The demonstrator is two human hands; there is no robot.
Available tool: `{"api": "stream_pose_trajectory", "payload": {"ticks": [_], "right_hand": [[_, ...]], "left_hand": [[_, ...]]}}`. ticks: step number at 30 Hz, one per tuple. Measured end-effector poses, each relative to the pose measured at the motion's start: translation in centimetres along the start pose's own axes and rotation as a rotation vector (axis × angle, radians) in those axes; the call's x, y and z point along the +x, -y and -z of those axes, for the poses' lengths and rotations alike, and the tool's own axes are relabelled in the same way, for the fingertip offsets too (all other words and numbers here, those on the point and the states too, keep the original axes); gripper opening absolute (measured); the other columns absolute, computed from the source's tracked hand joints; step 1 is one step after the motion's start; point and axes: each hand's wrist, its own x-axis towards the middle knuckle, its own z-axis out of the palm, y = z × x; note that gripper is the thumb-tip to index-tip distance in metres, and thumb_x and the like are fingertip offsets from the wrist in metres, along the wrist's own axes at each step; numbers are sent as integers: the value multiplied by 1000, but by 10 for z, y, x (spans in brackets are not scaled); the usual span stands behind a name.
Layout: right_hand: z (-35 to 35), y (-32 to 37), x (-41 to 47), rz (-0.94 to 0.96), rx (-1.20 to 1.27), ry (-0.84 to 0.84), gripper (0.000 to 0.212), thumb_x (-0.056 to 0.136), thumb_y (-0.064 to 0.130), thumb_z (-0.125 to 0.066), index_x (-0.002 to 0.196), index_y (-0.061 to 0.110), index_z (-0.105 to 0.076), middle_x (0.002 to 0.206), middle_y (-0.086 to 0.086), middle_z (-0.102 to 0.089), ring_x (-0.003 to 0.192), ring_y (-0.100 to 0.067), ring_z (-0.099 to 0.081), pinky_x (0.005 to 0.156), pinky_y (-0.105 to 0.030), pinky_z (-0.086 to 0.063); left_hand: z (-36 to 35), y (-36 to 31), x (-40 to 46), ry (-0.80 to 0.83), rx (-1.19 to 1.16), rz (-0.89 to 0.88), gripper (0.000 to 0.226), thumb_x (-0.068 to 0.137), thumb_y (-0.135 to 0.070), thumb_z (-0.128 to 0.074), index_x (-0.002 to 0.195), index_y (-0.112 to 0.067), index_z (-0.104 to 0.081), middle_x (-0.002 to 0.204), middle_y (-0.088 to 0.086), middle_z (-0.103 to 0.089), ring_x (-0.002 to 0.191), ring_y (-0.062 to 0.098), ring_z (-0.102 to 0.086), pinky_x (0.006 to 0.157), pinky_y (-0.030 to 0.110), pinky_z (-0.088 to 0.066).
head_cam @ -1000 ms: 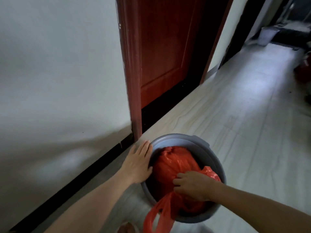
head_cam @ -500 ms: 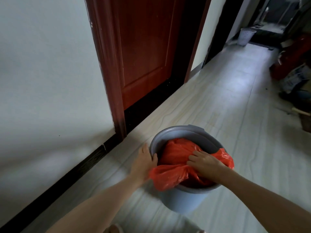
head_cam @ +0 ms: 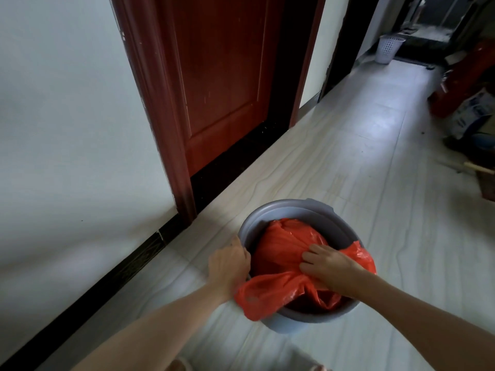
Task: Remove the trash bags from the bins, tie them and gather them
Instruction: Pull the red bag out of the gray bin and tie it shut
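- Head view: our left hand [head_cam: 229, 266] curls over the near-left rim of the grey bin [head_cam: 284, 210], gripping it steady.
- Our right hand [head_cam: 328, 265] pinches bunched plastic of the red trash bag [head_cam: 281, 253], which sits inside, one flap draped over the rim.
- We judge the bag-removal step underway; next, gather the edges and lift.
- Farther off, a white basket [head_cam: 388, 49] waits.

A home hallway; red wooden door [head_cam: 225, 76], tiled floor [head_cam: 361, 162], white laundry basket [head_cam: 388, 49].
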Motion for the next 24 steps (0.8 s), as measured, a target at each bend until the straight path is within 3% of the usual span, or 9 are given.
{"api": "stream_pose_trajectory", "payload": {"ticks": [2,6,9,11,13,16,20,22,24], "right_hand": [[1,2,7,-33,45,-41,9,72,36,-48,75,28,-48,71,10,-55,72,-11,-43,62,-21,-38],[10,-2,11,-126,83,-49,15,68,39,-47,75,27,-50,71,9,-56,69,-11,-51,65,-21,-39],[20,-7,9,-267,134,-68,20,63,37,-45,73,23,-55,71,6,-58,67,-16,-57,65,-20,-38],[28,-9,17,-374,273,-52,24,66,34,-44,77,16,-57,79,-2,-61,76,-26,-58,72,-30,-45],[34,-9,31,-484,387,-75,32,70,31,-43,89,12,-61,96,-7,-64,94,-31,-56,81,-44,-46],[46,-10,47,-617,484,-196,38,71,26,-46,99,8,-64,103,-10,-67,100,-30,-59,81,-35,-45],[52,-10,59,-755,561,-270,36,70,23,-47,96,4,-64,99,-12,-67,94,-31,-60,74,-28,-38],[53,-10,64,-745,560,-264,42,65,27,-43,92,2,-63,99,-16,-67,93,-33,-59,75,-34,-40],[55,-8,69,-741,570,-264,32,67,24,-47,84,2,-61,94,-19,-67,89,-35,-59,68,-33,-34]], "left_hand": [[3,-12,-1,7,-4,31,42,98,-27,-31,134,-8,-35,108,13,-67,101,33,-62,80,36,-46],[6,-18,10,53,-1,12,49,99,-30,-30,144,-12,-22,120,11,-62,110,30,-59,86,33,-44],[8,3,16,69,-462,91,54,92,-21,-55,139,-7,-34,130,15,-55,119,30,-52,94,16,-37],[12,7,16,55,-678,145,55,82,-7,-65,132,-3,-42,126,20,-53,118,36,-51,100,32,-41],[18,3,14,-48,-578,120,44,88,-21,-56,129,-12,-43,124,15,-52,117,35,-50,98,46,-42],[28,-7,0,-159,-332,93,49,94,-34,-43,139,-16,-34,135,8,-41,128,28,-39,104,43,-32],[25,-17,-8,86,-483,16,46,94,-35,-44,135,-16,-36,132,9,-52,119,29,-51,94,34,-40],[20,-21,-3,104,-518,-22,40,91,-28,-49,128,-16,-41,123,9,-60,113,32,-56,86,32,-42],[19,-20,0,71,-480,-10,39,91,-19,-46,130,-17,-40,119,10,-62,109,33,-58,85,34,-44]]}}
